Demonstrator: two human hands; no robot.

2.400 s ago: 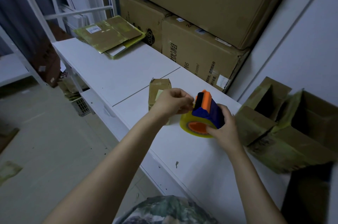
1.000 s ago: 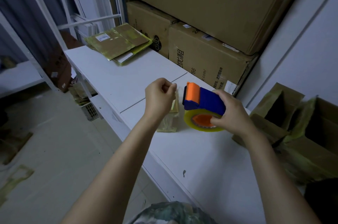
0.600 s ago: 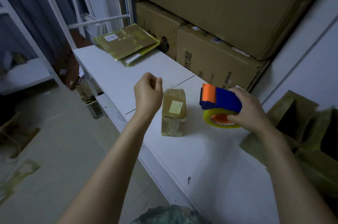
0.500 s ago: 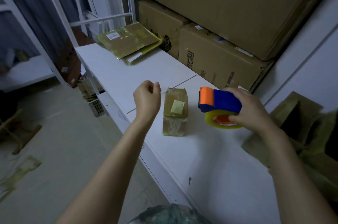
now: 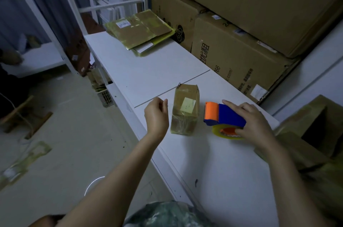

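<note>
Right hand (image 5: 254, 124) grasps the tape dispenser (image 5: 229, 115) on the tabletop (image 5: 213, 161); left hand (image 5: 156, 115), loosely curled and released, hovers just beside the taped box (image 5: 185, 115).

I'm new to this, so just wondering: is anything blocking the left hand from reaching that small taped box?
Nothing visible does. The left hand hangs just left of the small box, only bare table between. The tape dispenser, held by the right hand, sits on its other side.

right hand (image 5: 254, 123) grips the dispenser (image 5: 225, 115) on the table (image 5: 222, 171), nearer its back edge. the box (image 5: 185, 110) stands just left of it; left hand (image 5: 156, 115) hovers loosely curled beside the box, near the front edge.
</note>
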